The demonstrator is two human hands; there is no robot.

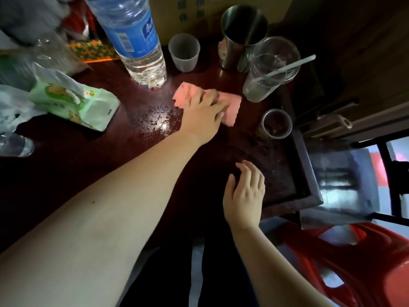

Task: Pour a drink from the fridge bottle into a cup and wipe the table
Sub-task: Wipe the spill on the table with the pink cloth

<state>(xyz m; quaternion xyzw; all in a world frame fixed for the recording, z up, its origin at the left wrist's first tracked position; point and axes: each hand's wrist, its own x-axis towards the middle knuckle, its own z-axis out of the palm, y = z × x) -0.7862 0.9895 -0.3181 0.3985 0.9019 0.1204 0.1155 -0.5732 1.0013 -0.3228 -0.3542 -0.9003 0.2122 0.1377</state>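
Observation:
A pink cloth point(232, 105) lies on the dark red table point(93, 165), and my left hand point(204, 114) presses flat on top of it, arm stretched forward. Wet droplets point(155, 120) glisten on the table just left of the cloth. Behind them stands a large clear water bottle point(135, 38) with a blue label. A small translucent plastic cup point(184, 53) stands to the bottle's right. My right hand point(243, 193) hovers near the table's front right, fingers loosely apart and holding nothing.
A steel mug point(241, 36), a tall clear cup with a straw point(269, 69) and a small glass jar point(275, 125) stand at the right. A green wipes pack point(75, 105) lies at the left. A red plastic stool point(354, 262) is beside the table's right edge.

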